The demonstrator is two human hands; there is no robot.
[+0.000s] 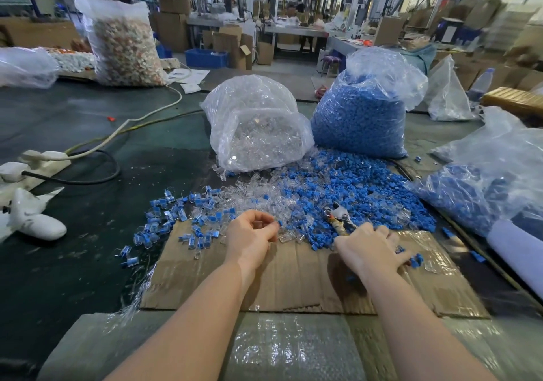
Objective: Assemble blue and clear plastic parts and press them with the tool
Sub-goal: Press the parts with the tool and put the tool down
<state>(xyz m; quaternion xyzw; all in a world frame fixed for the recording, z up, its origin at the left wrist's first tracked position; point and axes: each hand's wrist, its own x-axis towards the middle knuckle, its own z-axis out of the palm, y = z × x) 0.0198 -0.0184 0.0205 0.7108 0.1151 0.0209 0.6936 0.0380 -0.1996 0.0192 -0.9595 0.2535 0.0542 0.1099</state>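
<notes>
A spread of loose blue parts and clear parts covers the table behind a sheet of cardboard. Assembled blue-and-clear pieces lie scattered to the left. My left hand hovers at the pile's near edge with fingers curled, pinching a small part whose blue tip shows. My right hand lies palm down with fingers spread over loose blue parts on the cardboard. The pliers-like tool lies on the pile just beyond my right hand, untouched.
A bag of clear parts and a bag of blue parts stand behind the pile. Another bag with blue pieces sits at right. A power strip and cables lie at left, with a white object near them.
</notes>
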